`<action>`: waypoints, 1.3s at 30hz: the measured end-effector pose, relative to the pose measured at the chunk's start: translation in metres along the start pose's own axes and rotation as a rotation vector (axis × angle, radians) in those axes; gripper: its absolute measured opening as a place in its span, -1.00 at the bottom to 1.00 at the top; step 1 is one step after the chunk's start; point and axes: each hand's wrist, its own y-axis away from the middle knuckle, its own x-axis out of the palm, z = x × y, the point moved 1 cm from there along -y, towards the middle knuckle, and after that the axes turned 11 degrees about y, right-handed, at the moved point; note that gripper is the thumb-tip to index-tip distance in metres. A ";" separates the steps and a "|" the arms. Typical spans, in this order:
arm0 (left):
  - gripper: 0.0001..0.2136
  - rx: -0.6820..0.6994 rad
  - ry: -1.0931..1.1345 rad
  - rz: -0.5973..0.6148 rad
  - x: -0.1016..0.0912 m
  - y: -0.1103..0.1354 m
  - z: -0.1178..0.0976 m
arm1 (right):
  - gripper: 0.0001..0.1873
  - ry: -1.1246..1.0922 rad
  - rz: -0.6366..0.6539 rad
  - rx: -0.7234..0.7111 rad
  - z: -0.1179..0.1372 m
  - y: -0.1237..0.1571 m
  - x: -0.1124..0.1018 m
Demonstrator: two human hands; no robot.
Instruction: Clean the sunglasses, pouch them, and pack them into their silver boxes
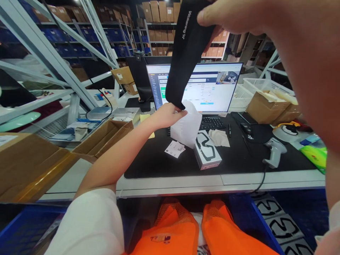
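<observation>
A long black strip [183, 56], which looks like fabric and has small white lettering, stretches up in front of the monitor. My right hand [239, 17] pinches its upper end at the top of the view. Lower down, my left hand [168, 115] is closed on the bottom end. Right below the left fingers is a white, thin sheet or bag [186, 127]; whether the hand touches it I cannot tell. Beside that lies a white box [207, 150] with a black looped outline printed on it. White cards [175, 148] lie to its left on the black mat [159, 164].
Behind stand a lit monitor [220, 92] and keyboard [212, 123]. A crumpled beige cloth or paper [219, 137], pen [230, 130], mouse [246, 129] and barcode scanner [276, 152] lie rightward. Cardboard boxes [268, 106] flank the desk. Blue bins [265, 219] sit below.
</observation>
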 end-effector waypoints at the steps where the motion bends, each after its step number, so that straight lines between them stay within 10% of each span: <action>1: -0.64 -0.012 0.011 -0.012 -0.001 0.000 0.003 | -0.41 0.037 -0.029 0.046 0.000 0.004 0.000; 15: -0.63 -0.012 0.006 0.016 -0.004 -0.001 0.011 | -0.55 0.203 0.015 -0.041 -0.057 -0.003 0.029; 24: -0.60 0.086 -0.018 -0.001 -0.002 -0.003 0.000 | -0.58 0.276 0.083 -0.203 -0.015 -0.004 0.042; 39: -0.65 0.143 0.034 -0.113 0.005 -0.003 -0.017 | -0.75 -0.026 0.517 -0.236 0.024 0.024 0.151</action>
